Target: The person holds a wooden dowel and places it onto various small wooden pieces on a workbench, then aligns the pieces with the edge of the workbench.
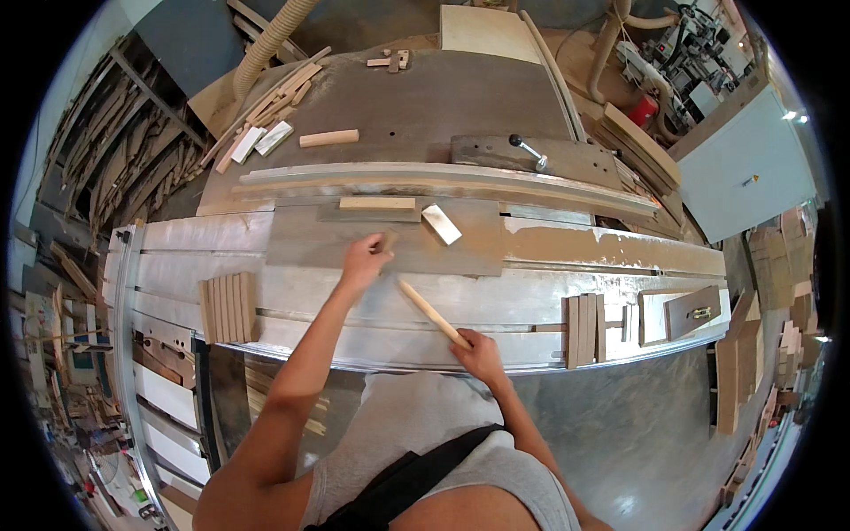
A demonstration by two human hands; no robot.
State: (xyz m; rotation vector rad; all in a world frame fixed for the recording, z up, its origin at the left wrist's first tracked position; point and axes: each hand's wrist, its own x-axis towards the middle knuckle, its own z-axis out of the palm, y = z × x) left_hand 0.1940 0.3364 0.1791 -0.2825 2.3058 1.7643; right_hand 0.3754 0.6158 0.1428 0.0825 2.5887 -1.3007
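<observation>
The right hand (481, 356) is closed round the near end of a pale wooden stick (432, 310), which slants over the worktop (354, 292) toward a point between 10 and 11 o'clock from that hand. The left hand (363, 264) is near the stick's far end, at about 10 o'clock from the right hand, its fingers curled on what looks like a small brown piece (388, 239); the exact shape is too small to tell.

The stick looks slim and straight, so I judge it light and stiff, with little bend and no great fragility. Its pale surface seems smooth, and any dust on it could let it slip or roll in a loose grip. The near end gives a firm hold and leaves most of the length bare; a second hold near the middle would balance it better. The small brown piece should be light too, best pinched between thumb and fingertips.

From the left hand, a pale wood strip (377, 203) lies near 12 o'clock, a white-faced block (441, 225) near 2 o'clock, a round dowel (328, 138) near 11 o'clock and a row of brown slats (228, 307) near 8 o'clock.
</observation>
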